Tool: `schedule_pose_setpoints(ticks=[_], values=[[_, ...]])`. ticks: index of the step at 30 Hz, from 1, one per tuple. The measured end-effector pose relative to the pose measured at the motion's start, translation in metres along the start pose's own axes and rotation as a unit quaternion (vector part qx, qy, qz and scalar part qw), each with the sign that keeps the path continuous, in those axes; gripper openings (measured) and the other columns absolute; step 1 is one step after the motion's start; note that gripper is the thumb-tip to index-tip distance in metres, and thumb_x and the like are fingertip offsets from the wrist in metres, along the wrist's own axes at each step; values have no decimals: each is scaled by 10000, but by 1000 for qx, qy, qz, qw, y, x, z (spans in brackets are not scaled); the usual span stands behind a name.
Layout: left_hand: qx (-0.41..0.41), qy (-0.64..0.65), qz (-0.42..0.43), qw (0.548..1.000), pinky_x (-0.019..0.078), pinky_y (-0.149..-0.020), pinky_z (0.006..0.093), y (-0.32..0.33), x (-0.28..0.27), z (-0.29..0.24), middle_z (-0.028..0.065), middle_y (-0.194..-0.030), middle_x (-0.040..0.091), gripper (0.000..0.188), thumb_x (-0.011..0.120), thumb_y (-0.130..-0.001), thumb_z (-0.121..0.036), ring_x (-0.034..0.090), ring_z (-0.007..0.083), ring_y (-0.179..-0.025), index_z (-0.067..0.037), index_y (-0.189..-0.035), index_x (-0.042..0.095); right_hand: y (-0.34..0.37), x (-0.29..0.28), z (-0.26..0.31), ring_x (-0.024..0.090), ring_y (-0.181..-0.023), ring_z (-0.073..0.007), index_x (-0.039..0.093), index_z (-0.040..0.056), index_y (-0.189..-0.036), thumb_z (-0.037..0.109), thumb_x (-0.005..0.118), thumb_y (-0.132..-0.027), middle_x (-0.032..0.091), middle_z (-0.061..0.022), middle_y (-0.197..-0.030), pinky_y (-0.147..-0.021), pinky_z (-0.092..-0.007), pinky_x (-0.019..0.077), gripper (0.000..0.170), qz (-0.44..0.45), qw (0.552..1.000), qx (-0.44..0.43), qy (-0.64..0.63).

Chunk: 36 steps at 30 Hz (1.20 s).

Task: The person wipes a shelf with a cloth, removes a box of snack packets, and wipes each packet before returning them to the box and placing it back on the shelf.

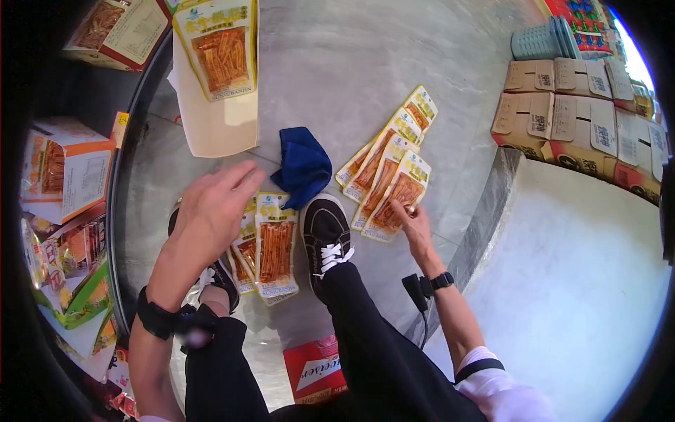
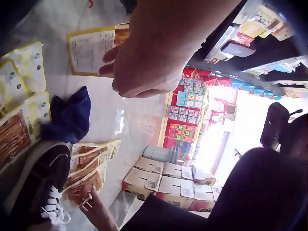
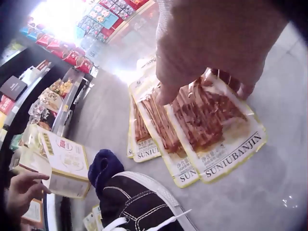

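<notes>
My right hand (image 1: pixel 416 231) pinches the edge of the nearest snack packet (image 1: pixel 401 200), a yellow-and-clear pouch of reddish-brown strips. It is the front one of several similar packets (image 1: pixel 365 169) fanned out on the floor. In the right wrist view the thumb lies on its face and the fingers are at the far side. My left hand (image 1: pixel 211 204) hovers with loosely extended fingers, holding nothing. Ahead of it is a cream carton (image 1: pixel 218 133), a packet (image 1: pixel 221 60) showing at its far end. More packets (image 1: pixel 275 246) lie between the shoes, partly covered by the left hand's side.
A dark blue cloth (image 1: pixel 304 165) lies by the toe of the right shoe (image 1: pixel 325 228). Shelves with snack boxes (image 1: pixel 67 169) line the left. Stacked brown cartons (image 1: pixel 583 123) and blue-grey baskets (image 1: pixel 541 42) stand at the right. A red box (image 1: pixel 313 369) sits between the legs.
</notes>
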<state>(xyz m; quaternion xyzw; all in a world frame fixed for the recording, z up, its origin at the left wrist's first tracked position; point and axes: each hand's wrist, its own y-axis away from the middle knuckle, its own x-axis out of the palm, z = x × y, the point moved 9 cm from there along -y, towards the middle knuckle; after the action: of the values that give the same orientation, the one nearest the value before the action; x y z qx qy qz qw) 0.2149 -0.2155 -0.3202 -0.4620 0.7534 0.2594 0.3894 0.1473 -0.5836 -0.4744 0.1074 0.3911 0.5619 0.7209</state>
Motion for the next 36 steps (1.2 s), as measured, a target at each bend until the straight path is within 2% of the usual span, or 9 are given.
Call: schedule_pose_setpoints(ticks=[4, 7, 13, 17, 19, 23, 25, 27, 36], values=[[1, -5, 34, 999, 462, -791, 385, 1, 8, 0, 153, -1065, 576, 288, 539, -744, -5, 568, 320, -935, -10, -1030, 562, -1, 3, 0, 580, -851, -159, 496, -26, -1063, 275, 760, -695, 599, -106, -988, -737, -280, 467, 543, -43, 996, 12, 76], [13, -19, 38, 999, 460, -793, 386, 2, 11, 1, 151, -1061, 578, 304, 540, -728, 1, 572, 316, -926, -12, -1030, 561, 0, 7, 6, 578, -864, -168, 499, -24, -1045, 273, 775, -676, 601, -109, -983, -746, -285, 467, 549, -28, 998, -20, -52], [26, -25, 64, 997, 455, -772, 387, 6, 17, -1, 140, -1022, 588, 297, 544, -716, -7, 573, 310, -901, -22, -1012, 565, 1, 7, 5, 585, -850, -161, 501, -14, -1040, 247, 777, -676, 606, -96, -966, -763, -285, 467, 526, -92, 995, -39, -1], [25, -16, 82, 996, 452, -751, 391, 11, 17, 2, 135, -994, 591, 296, 545, -715, -10, 572, 306, -881, -25, -1010, 563, 4, 10, 8, 584, -862, -154, 507, -14, -1072, 227, 764, -694, 606, -85, -990, -779, -281, 463, 517, -81, 995, -52, 1], [21, -14, 83, 996, 451, -750, 391, 13, 15, 4, 135, -989, 590, 293, 543, -716, -10, 572, 305, -875, -25, -1009, 561, 8, 30, -2, 584, -876, -153, 507, -14, -1115, 187, 739, -721, 600, -71, -1032, -796, -279, 459, 500, 59, 986, 41, -148], [7, -5, 89, 996, 438, -749, 393, 18, 17, 9, 96, -925, 565, 321, 537, -668, 32, 550, 276, -881, -37, -981, 530, 11, 28, 7, 576, -911, -155, 510, -9, -1136, 139, 704, -750, 585, -61, -1077, -821, -279, 449, 456, 61, 964, 17, -259], [5, 0, 92, 996, 436, -745, 393, 19, 16, 10, 91, -920, 564, 315, 537, -669, 32, 550, 273, -882, -38, -977, 530, 6, 24, 26, 568, -951, -150, 507, 31, -1139, 140, 641, -808, 570, -47, -1094, -841, -281, 449, 373, 14, 951, -16, -307], [7, -1, 100, 995, 446, -750, 389, 19, 15, 9, 135, -969, 587, 246, 532, -737, -24, 566, 303, -872, -16, -982, 557, -7, 30, 36, 558, -970, -143, 506, 27, -1136, 151, 635, -815, 566, -44, -1104, -854, -284, 443, 367, 16, 956, -17, -293], [-9, -3, 111, 994, 446, -755, 385, 24, 17, 17, 125, -976, 586, 241, 532, -754, -40, 565, 296, -887, -23, -994, 550, -35, 39, 57, 609, -871, -177, 543, 13, -1083, 106, 709, -742, 612, -75, -1012, -777, -291, 497, 390, -7, 979, -78, -188]])
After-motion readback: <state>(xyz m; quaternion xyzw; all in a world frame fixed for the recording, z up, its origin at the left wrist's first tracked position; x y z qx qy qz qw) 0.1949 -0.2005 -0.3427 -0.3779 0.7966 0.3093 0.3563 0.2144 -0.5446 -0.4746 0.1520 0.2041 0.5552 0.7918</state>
